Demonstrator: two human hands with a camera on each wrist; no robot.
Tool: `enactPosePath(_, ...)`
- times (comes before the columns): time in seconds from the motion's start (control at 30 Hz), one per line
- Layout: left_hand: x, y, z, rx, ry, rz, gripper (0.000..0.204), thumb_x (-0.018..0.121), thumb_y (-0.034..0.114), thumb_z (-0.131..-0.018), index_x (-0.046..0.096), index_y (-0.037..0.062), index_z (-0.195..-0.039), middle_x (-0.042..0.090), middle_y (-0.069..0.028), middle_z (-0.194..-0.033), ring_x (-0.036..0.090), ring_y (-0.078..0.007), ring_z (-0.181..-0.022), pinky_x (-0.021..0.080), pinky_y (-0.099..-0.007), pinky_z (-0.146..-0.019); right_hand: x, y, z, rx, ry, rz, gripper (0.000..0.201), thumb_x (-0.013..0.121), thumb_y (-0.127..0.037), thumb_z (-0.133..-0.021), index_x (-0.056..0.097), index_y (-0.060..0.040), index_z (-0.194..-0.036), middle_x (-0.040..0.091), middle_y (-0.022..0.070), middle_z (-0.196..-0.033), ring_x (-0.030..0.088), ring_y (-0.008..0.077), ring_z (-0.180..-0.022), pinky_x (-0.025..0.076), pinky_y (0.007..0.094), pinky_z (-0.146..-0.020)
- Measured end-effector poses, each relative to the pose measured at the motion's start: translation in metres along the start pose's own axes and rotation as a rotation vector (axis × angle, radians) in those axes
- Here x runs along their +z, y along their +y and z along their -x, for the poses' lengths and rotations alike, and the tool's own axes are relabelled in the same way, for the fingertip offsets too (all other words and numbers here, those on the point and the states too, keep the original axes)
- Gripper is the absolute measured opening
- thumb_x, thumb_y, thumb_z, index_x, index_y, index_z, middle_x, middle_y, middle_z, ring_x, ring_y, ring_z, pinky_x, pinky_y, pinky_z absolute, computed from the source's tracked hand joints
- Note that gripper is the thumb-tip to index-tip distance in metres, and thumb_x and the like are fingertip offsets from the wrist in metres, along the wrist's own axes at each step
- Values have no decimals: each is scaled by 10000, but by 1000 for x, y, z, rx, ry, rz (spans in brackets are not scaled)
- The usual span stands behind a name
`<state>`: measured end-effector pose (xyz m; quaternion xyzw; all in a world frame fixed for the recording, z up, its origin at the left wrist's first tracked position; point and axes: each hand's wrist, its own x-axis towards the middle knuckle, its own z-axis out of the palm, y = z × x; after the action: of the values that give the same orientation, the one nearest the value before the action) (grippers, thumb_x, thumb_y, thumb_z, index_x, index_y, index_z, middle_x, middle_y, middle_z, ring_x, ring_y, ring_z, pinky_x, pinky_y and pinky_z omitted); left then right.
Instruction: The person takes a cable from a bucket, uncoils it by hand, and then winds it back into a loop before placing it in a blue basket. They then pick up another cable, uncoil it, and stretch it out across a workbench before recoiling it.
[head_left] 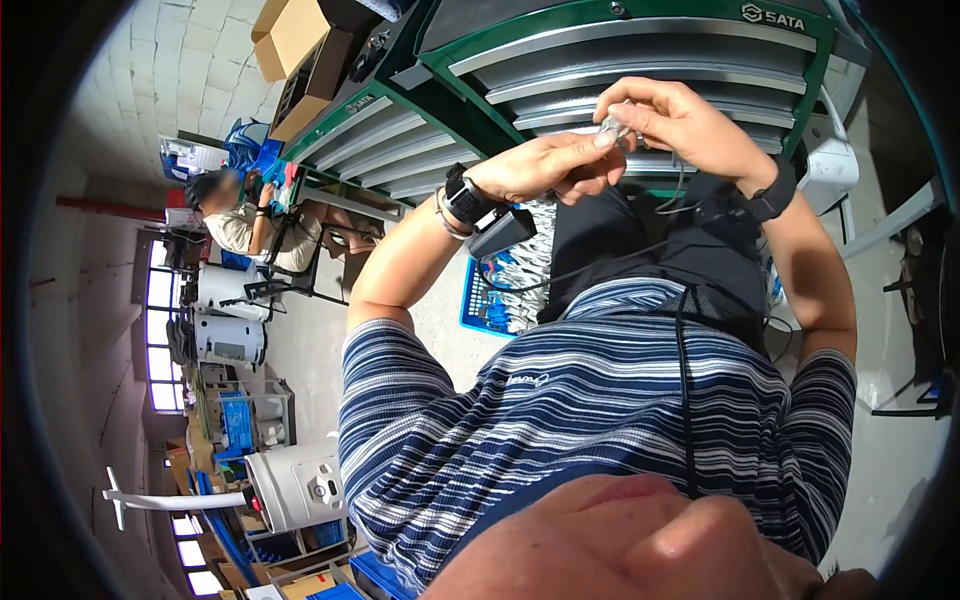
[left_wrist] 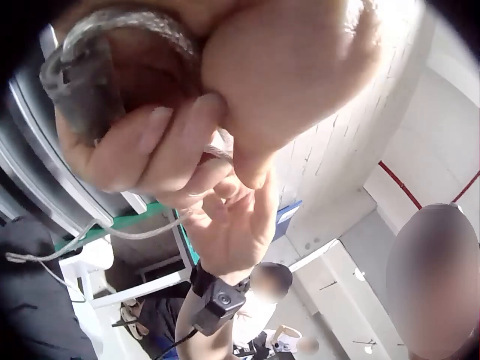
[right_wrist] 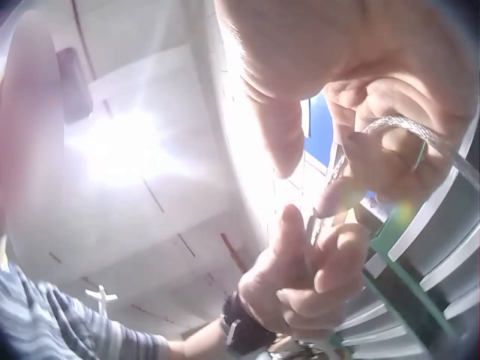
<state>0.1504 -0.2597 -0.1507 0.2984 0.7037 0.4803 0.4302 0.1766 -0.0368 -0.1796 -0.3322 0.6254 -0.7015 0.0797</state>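
So the thing in hand is a braided cable [right_wrist: 405, 126], silvery grey with an obvious woven texture and a bit of a shine where the light hits it. The right wrist view shows it best: it curves in a smooth arc under the right palm, then runs down to the other hand's fingertips. From the left wrist it's a fat loop, with a dark, blurry piece [left_wrist: 81, 86] right by one side of it; can't tell what that is. A thinner-looking pale length [left_wrist: 146, 234] trails off below in a loose bend.

Where's it at? Up in the air between both hands, in front of a green SATA drawer cabinet [head_left: 650, 62] and above the person's dark trousers [head_left: 610, 250]. Left grip [head_left: 550, 170] is clamped on the cable, fingers curled and thumb pressed in. Right grip [head_left: 690, 125] is closed around it too, just beside the left. The exact bit being pinched is mostly hidden behind fingers, looks like a pale, shiny blob from the head view.
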Motion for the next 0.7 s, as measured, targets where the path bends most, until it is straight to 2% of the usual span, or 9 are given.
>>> enactPosePath(0.07,-1,2,-3,14,-186,189,636,329,571,-1007,530,-17,-1142,477,0,-762,380,-68,-614,343,-205,-560,0,8,-2,-75,11,131,206,495,-186,-1011,590,-21,-1090,575,-4,-835,560,62,-764,461,222,-701)
enactPosePath(0.13,-6,-3,-8,46,-213,173,696,286,603,-999,521,-26,-1184,521,-12,-786,455,-84,-641,388,-221,-613,0,10,-2,-54,38,160,226,540,-208,-998,607,-5,-1073,616,32,-827,607,83,-787,499,252,-750)
enactPosePath(0.2,-7,-4,-6,23,-131,143,656,328,580,-1001,535,-15,-1184,580,-40,-886,537,-110,-740,437,-250,-696,-2,8,-2,-16,16,81,213,544,-194,-993,611,-2,-1056,618,43,-851,609,92,-760,499,255,-728)
enactPosePath(0.23,-6,-6,-5,-5,-102,297,567,433,496,-1002,541,-10,-1234,607,-66,-1054,591,-138,-927,475,-289,-847,-5,10,-3,-52,50,162,210,543,-192,-992,614,-3,-1051,620,43,-855,605,92,-748,496,253,-716)
enactPosePath(0.27,-6,-6,-4,-10,-101,301,567,433,496,-1002,541,-10,-1234,607,-66,-1054,591,-138,-927,475,-289,-847,-6,11,-4,-88,84,242,207,542,-190,-991,618,-4,-1046,621,43,-860,601,93,-735,492,251,-704)
enactPosePath(0.37,-9,-5,0,118,-57,-10,520,582,317,-971,470,-11,-1359,589,-99,-1229,566,-190,-1160,427,-337,-1030,-11,14,-2,-104,145,205,226,559,-215,-985,622,-10,-1055,615,28,-868,575,83,-743,478,236,-686)
enactPosePath(0.43,-7,-3,7,160,-6,-58,528,579,318,-971,462,-13,-1365,588,-112,-1247,563,-197,-1170,422,-341,-1038,-16,14,1,-125,202,196,233,566,-225,-982,625,-12,-1057,614,21,-870,568,79,-748,473,231,-683)
enactPosePath(0.57,4,-10,11,349,249,15,500,510,315,-1005,461,-33,-1361,589,-177,-1265,555,-253,-1210,416,-382,-1053,-23,17,8,12,380,-9,357,608,-297,-963,568,-69,-1234,584,1,-793,422,0,-639,302,167,-526)
enactPosePath(0.7,8,-12,10,541,455,116,429,410,335,-1039,583,-43,-1144,613,-178,-1179,565,-272,-1178,418,-418,-1046,-18,19,13,63,359,78,371,624,-286,-953,545,-48,-1226,606,1,-740,459,32,-642,353,202,-581)
